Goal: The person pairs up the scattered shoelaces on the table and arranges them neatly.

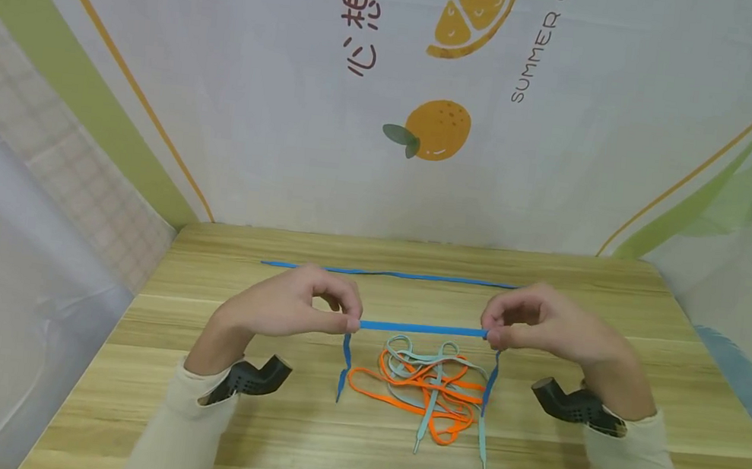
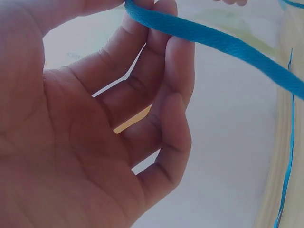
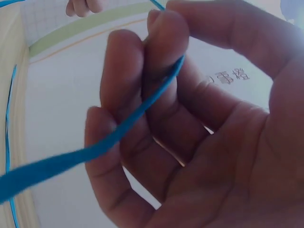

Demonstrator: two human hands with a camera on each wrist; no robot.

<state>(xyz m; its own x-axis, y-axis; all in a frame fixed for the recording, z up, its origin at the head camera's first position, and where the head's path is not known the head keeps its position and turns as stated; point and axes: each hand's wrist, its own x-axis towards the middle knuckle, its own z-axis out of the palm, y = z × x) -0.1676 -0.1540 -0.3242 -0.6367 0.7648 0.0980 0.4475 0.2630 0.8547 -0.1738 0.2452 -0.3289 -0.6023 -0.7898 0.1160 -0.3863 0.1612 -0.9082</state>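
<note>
A flat blue shoelace (image 1: pixel 422 330) is stretched straight between both hands, above the table. My left hand (image 1: pixel 296 301) pinches it between thumb and fingers, and a short end hangs below. At the other side my right hand (image 1: pixel 549 323) pinches it too, its loose end dangling. Each wrist view shows the lace crossing the curled fingers, the left wrist view with the lace (image 2: pixel 204 34) and the right wrist view with the lace (image 3: pixel 118 133). Beneath the stretched part lies a tangle of an orange shoelace (image 1: pixel 393 398) and a pale green shoelace (image 1: pixel 426 415).
Another blue shoelace (image 1: pixel 406 275) lies straight across the far part of the wooden table (image 1: pixel 298 455), behind the hands. A white cloth (image 1: pixel 289 141) with orange-fruit prints hangs at the table's back edge. More cloth hangs at both sides.
</note>
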